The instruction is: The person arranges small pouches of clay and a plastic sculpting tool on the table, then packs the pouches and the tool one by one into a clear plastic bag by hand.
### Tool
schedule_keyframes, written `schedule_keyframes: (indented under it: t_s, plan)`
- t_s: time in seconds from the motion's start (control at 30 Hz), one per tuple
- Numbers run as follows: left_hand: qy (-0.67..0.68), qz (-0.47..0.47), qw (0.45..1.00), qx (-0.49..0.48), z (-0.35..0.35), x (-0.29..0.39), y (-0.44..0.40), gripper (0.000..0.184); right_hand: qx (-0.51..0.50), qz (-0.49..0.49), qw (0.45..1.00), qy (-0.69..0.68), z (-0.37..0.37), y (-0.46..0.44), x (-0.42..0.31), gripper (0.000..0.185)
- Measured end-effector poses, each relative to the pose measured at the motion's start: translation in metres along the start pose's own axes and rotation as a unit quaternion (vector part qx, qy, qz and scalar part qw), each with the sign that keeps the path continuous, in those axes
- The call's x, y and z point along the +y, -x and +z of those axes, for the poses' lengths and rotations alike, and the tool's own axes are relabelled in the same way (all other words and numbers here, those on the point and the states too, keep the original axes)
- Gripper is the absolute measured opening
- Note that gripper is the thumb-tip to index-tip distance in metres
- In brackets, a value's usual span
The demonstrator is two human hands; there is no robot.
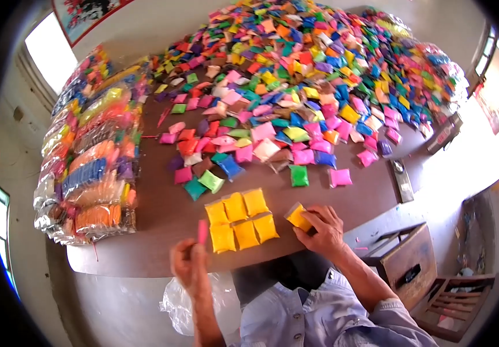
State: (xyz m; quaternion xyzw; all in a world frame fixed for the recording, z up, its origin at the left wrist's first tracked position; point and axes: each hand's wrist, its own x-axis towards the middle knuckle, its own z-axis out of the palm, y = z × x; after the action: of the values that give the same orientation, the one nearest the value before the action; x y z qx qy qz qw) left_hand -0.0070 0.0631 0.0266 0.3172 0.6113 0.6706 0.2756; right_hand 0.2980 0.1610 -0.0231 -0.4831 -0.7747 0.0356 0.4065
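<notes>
Left hand (189, 266), lower frame left of centre: finger and thumb appear closed around a narrow pink object (202, 232), kind too blurred to tell. Right hand (323, 229), right of centre: thumb and fingers pinch a small yellow packet (297, 216) by its near side; cannot tell whether the packet also touches the brown table (157, 248). Yellow block (245, 233) lies flat just below frame centre, between the hands, apart from both. Risks, as judged: a sideways brush by either hand could skew the rows, since nothing visible fixes the packets; a push toward the bottom of the frame could carry one over the near table edge; a pinch too near the rim could let the slick film slip, too hard a squeeze could split it; packets from the loose pile (278, 81), upper centre, could slide down and mix in if knocked. Counts: hands, 2; pink object in hand, 1; yellow packet in hand, 1; packets in block, 6 (upper row 3, lower row 3); green packet (298, 176) at the pile's lower fringe, above the right hand, 1; clear plastic bag (183, 306), bottom of frame, 1; pile, too many overlapping to count
</notes>
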Motion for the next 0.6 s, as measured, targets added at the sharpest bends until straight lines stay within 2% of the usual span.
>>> schedule_keyframes:
  t_s: [0.07, 0.13, 0.17, 0.2, 0.3, 0.47, 0.53, 0.6]
  plan:
    - [-0.079, 0.031, 0.994, -0.073, 0.036, -0.012, 0.022, 0.014, -0.009, -0.011, 1.000, -0.014, -0.001, 0.001, -0.001, 0.036]
    - [-0.043, 0.034, 0.986, -0.160, 0.070, -0.016, 0.043, 0.012, -0.017, -0.003, 1.000, -0.013, -0.001, 0.004, 0.000, 0.035]
    - [-0.060, 0.067, 0.979, -0.185, 0.084, -0.026, 0.050, 0.011, -0.020, -0.018, 1.000, -0.015, -0.004, 0.005, 0.003, 0.034]
    - [-0.059, 0.065, 0.976, -0.200, 0.099, -0.028, 0.057, 0.010, -0.022, -0.013, 1.000, -0.009, -0.008, 0.010, 0.006, 0.034]
    - [-0.180, 0.184, 0.935, -0.243, 0.126, -0.036, 0.071, 0.008, -0.012, -0.012, 1.000, -0.009, -0.020, 0.027, 0.011, 0.033]
    - [-0.234, 0.247, 0.899, -0.276, 0.155, -0.056, 0.087, 0.013, 0.003, 0.017, 1.000, -0.003, -0.044, 0.043, 0.017, 0.035]
    - [-0.267, 0.285, 0.867, -0.309, 0.164, -0.055, 0.089, 0.016, 0.015, 0.034, 0.999, -0.013, -0.045, 0.046, 0.020, 0.035]
    - [-0.291, 0.288, 0.854, -0.320, 0.168, -0.055, 0.087, 0.018, 0.022, 0.024, 0.999, -0.025, -0.043, 0.049, 0.023, 0.037]
